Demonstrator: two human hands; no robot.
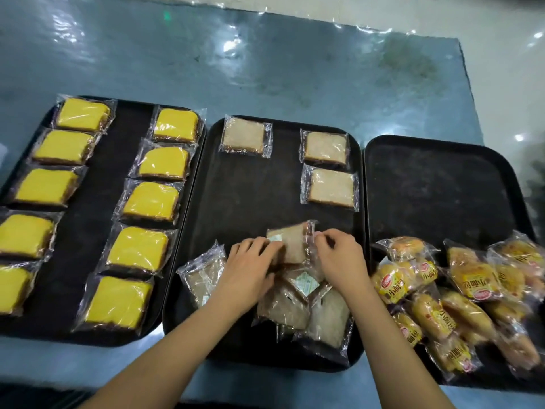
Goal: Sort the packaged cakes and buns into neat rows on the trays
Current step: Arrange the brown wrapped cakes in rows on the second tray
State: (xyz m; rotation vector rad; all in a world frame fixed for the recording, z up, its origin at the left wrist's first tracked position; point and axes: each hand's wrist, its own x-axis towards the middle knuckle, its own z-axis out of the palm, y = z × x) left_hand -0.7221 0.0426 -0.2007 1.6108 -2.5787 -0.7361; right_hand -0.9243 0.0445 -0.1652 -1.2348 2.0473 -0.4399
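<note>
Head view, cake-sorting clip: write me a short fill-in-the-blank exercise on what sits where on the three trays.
1. The left tray holds wrapped cakes of ____ colour in two columns.
2. On the middle tray, ____ pale cakes already lie placed at the far end.
3. The buns are heaped at the near end of the ____ tray.
4. The left hand and right hand hold one wrapped pale cake above the ____ tray.

Missing words: yellow; three; right; middle

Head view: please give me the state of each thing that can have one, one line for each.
left tray: yellow cakes in two neat rows
middle tray: three brown cakes placed, rest piled at near end
held brown cake: sealed, lifted off the pile, tilted
right tray: buns heaped at near end, unsorted
left hand: grips the held cake
right hand: pinches its wrapper edge
</note>
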